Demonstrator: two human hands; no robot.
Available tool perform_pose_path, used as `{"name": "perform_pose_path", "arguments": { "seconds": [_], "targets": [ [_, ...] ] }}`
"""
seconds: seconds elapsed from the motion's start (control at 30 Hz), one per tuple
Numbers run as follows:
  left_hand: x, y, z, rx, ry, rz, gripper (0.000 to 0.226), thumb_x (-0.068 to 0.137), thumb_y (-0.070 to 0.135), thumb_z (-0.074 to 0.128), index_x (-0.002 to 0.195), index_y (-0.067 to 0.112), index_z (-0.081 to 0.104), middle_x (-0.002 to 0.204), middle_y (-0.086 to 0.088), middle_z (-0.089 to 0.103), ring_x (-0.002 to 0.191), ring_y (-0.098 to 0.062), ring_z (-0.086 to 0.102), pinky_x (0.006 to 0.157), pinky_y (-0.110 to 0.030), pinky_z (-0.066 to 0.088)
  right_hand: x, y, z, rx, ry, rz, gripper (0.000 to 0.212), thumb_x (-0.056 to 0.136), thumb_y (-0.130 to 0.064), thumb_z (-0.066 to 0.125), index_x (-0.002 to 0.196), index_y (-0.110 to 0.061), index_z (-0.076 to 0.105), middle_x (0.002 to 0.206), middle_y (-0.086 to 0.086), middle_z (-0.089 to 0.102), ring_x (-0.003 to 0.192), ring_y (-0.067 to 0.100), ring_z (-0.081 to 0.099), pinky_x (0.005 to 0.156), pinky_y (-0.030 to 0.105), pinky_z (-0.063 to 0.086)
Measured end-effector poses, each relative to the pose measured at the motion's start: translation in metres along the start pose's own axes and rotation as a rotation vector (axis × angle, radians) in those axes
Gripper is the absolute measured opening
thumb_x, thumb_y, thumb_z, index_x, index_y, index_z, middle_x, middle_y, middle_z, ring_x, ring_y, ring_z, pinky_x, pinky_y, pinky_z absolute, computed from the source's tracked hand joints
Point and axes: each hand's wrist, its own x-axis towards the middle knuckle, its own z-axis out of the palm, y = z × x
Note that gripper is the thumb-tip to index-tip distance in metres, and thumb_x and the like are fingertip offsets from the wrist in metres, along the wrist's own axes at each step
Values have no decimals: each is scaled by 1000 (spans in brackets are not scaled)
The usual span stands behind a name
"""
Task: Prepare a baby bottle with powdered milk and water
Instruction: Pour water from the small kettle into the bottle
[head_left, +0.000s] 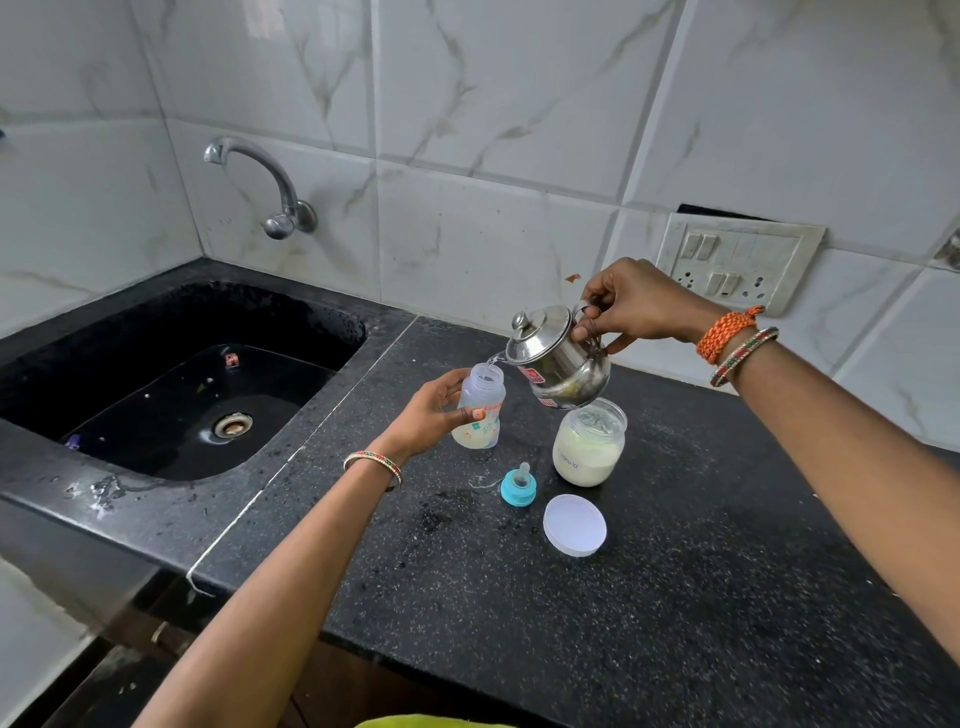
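My left hand (434, 415) grips a small clear baby bottle (480, 408) with printed figures, held open-topped just above the black counter. My right hand (631, 306) holds the handle of a steel kettle (556, 366), tilted so its spout sits over the bottle's mouth; a thin stream of water runs in. An open glass jar of pale milk powder (589, 449) stands right under the kettle. The blue teat cap (518, 486) and the jar's white lid (575, 525) lie on the counter in front.
A black sink (171, 384) with a steel drain is set into the counter (675, 571) at the left, under a wall tap (262, 182). A switch and socket plate (737, 260) hangs on the tiled wall behind my right hand. Water drops dot the sink's front rim.
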Motion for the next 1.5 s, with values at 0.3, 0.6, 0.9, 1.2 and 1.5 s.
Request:
{"name": "perform_pose_path", "arguments": {
  "seconds": [0.3,0.6,0.9,1.2,1.5],
  "targets": [
    [-2,-3,0,-22,-1,15,51,83,0,65,128,15,47,133,-4,55,126,-21,51,109,-45,39,-3,-1,-1,6,14,-3,22,74,-9,80,76,-1,60,76,10,66,81,23,71,61,38,62],
    [-4,-3,-2,-45,-1,20,52,83,-1,64,130,12,45,131,-3,54,124,-19,52,108,-44,40,-3,-4,1,17,10,-3,21,74,-10,80,73,-5,60,78,10,65,84,26,71,63,41,62],
    [-5,0,-4,-60,-4,24,52,85,-1,62,132,10,44,134,-7,53,125,-21,51,107,-43,41,-1,-6,-1,13,12,0,21,74,-10,80,71,-10,59,78,9,65,85,26,70,64,42,62],
    [-7,1,-4,-50,-12,33,51,84,-1,63,131,10,45,128,0,55,117,-13,54,97,-23,48,0,-7,2,22,12,-5,21,73,-9,81,71,-7,60,77,10,65,85,28,71,64,42,62],
    [-6,6,-7,-7,-15,23,52,85,1,63,132,10,45,128,0,54,119,-14,53,92,-19,47,4,-5,2,18,8,-13,21,73,-10,81,71,-8,60,78,9,64,84,27,71,63,41,62]
  ]
}}
